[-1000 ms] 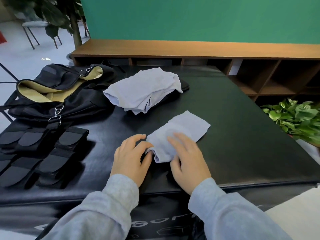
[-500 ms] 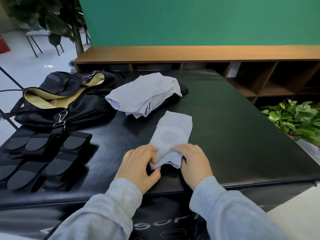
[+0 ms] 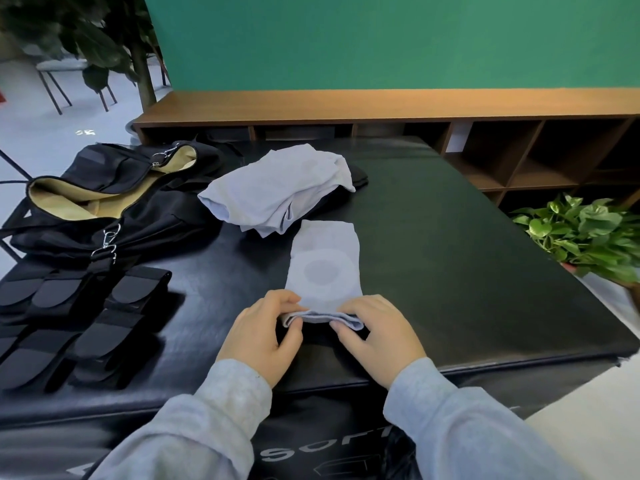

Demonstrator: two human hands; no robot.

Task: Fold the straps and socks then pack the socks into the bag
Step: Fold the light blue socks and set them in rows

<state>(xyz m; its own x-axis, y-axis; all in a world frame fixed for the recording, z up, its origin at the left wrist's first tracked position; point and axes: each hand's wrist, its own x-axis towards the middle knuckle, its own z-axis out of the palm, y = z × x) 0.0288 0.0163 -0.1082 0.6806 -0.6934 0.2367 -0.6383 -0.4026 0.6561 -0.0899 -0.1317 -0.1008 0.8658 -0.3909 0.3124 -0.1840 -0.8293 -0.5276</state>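
A light blue sock (image 3: 323,265) with a grey round patch lies lengthwise on the black table (image 3: 450,258), its near end turned over into a small fold. My left hand (image 3: 261,336) pinches the left corner of that fold. My right hand (image 3: 379,336) pinches the right corner. A loose heap of more light blue socks (image 3: 277,188) sits just behind it. The black bag (image 3: 104,199) with a tan lining lies open at the left. Folded black straps (image 3: 86,323) lie side by side at the near left.
A low wooden shelf unit (image 3: 381,109) runs along the green wall behind the table. A leafy potted plant (image 3: 585,237) stands right of the table. A larger plant (image 3: 104,39) and chair legs are at the far left. The table's front edge is under my wrists.
The sock was turned from slanting rightward to lying straight away from me. Both hands shifted to its near end and rolled that end over into a fold.
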